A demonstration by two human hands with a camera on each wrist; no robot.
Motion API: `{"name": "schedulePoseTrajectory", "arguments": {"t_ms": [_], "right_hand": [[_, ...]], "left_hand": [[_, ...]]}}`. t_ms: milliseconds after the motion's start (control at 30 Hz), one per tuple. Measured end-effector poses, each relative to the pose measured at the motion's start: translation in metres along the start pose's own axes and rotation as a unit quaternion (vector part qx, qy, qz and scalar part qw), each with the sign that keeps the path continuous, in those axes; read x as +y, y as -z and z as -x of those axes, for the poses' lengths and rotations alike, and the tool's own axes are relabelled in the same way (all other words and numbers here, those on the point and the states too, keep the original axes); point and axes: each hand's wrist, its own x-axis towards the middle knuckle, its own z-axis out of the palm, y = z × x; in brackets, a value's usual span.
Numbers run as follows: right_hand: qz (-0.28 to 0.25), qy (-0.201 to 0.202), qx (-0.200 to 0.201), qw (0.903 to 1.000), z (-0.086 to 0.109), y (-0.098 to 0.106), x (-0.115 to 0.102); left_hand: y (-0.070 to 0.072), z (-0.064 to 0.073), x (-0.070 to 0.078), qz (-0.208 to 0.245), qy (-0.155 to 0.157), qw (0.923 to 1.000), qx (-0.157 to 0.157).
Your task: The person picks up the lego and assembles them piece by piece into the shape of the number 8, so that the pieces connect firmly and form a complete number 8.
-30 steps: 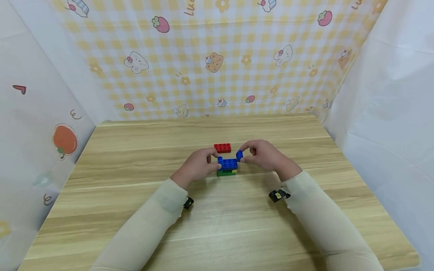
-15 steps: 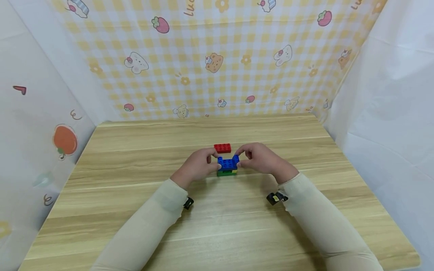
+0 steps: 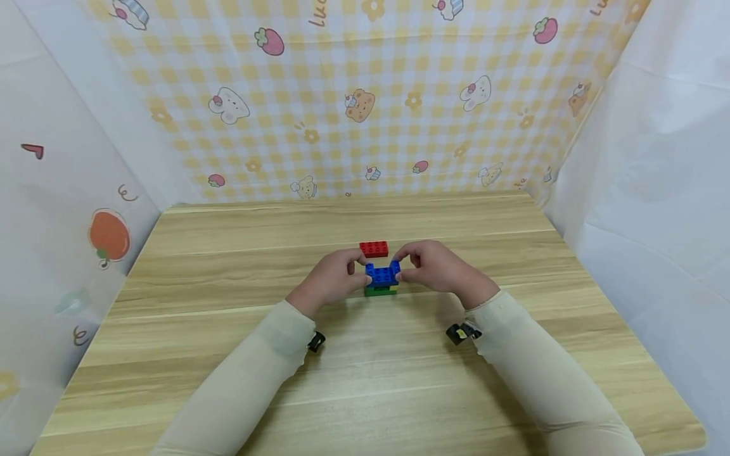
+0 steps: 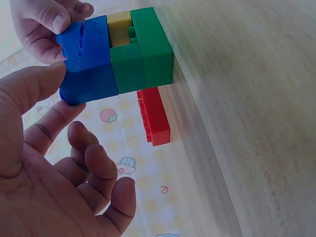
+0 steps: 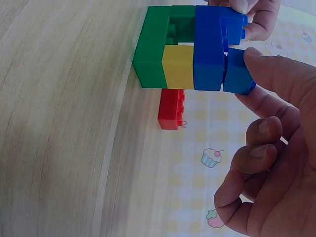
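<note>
A stack of toy building bricks stands on the wooden table. Its base is a long green brick point(image 5: 150, 54), with a small green brick point(image 4: 127, 66) and a small yellow brick point(image 5: 178, 66) above it. Across those two lies a long blue brick point(image 5: 208, 54), leaving an opening in the middle. My left hand point(image 3: 331, 278) pinches a small blue brick point(image 4: 74, 81) on the stack's left end. At the right end, my right hand point(image 3: 436, 266) pinches another small blue brick point(image 5: 237, 71); a thin gap shows between it and the long blue one.
Just behind the stack lies a red brick point(image 3: 373, 249), apart from it. The wooden table point(image 3: 365, 380) reaches back to a checked curtain point(image 3: 319, 126). White cloth point(image 3: 656, 177) hangs at both sides.
My right hand has moved left and down, bringing its small blue brick from beside the stack onto its right end. The left hand has kept its place.
</note>
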Motion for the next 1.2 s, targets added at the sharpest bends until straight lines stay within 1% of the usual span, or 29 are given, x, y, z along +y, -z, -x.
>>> {"name": "schedulePoseTrajectory", "arguments": {"t_ms": [267,500,833,1200], "right_hand": [[0.004,-0.002,0.000,1.0000,0.0002,-0.0007,-0.0018],[0.001,-0.009,-0.005,0.9999,0.0003,-0.0013,-0.0046],[-0.003,-0.012,-0.010,0.9999,-0.0008,-0.0027,-0.0015],[-0.001,-0.006,-0.009,0.9999,0.0005,-0.0015,0.0026]], "left_hand": [[0.0003,-0.0003,-0.0003,0.003,0.004,1.0000,-0.002],[-0.0006,-0.0015,-0.0016,0.004,-0.001,1.0000,0.000],[-0.0015,-0.0018,-0.0031,0.007,-0.005,1.0000,0.002],[-0.0017,-0.0023,-0.0035,0.009,-0.007,0.9999,0.001]]}}
